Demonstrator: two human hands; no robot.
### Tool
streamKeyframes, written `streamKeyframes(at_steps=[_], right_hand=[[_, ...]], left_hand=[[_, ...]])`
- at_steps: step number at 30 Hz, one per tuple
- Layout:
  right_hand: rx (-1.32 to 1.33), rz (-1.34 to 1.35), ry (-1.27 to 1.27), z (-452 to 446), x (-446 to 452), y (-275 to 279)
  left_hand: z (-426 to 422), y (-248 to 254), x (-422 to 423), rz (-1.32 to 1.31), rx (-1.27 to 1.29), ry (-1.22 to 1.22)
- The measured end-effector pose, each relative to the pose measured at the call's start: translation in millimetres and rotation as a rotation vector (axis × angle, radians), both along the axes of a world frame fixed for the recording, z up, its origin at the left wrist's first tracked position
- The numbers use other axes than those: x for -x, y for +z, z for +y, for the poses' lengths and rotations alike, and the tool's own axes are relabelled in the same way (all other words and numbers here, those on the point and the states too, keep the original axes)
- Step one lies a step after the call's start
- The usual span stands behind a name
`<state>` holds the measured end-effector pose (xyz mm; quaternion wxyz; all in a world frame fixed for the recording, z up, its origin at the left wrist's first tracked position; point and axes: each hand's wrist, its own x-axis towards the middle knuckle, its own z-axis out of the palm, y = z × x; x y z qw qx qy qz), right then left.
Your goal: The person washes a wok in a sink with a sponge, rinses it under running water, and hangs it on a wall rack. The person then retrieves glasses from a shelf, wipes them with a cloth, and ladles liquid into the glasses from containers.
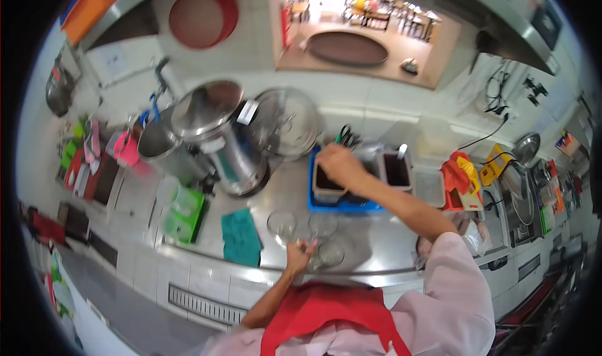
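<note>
On the steel counter stand three clear glasses, one at the left (281, 223), one behind (323, 223) and one at the right (330, 254). My left hand (300, 256) is closed beside them at the counter's front; what it grips, if anything, is too small to make out. Over a container of dark contents (327, 185) in a blue tray (312, 196), my right hand (338, 165) reaches down with its fingers together. Whatever those fingers hold is hidden. A second dark-filled container (397, 170) is to the right of that hand.
A green cloth (241, 237) lies left of the glasses. Further left is a green tray (191, 221) with clear cups. A tall steel urn (229, 161) and a round lid (287, 122) stand behind. Red and yellow cloths (458, 173) are at the right.
</note>
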<state>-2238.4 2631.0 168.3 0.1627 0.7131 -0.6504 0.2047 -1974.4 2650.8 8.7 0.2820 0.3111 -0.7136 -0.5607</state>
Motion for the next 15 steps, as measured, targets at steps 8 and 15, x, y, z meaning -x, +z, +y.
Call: streamKeyframes(at_steps=[8, 15], right_hand=[[-0.001, -0.346, -0.295, 34.1, -5.8, 2.9], [-0.081, -0.38, -0.419, 17.6, 8.7, 21.2]], left_hand=[[-22.5, -7.3, 11.5, 0.084, -0.268, -0.027], [-28.3, 85.9, 17.3, -0.199, -0.219, -0.246]])
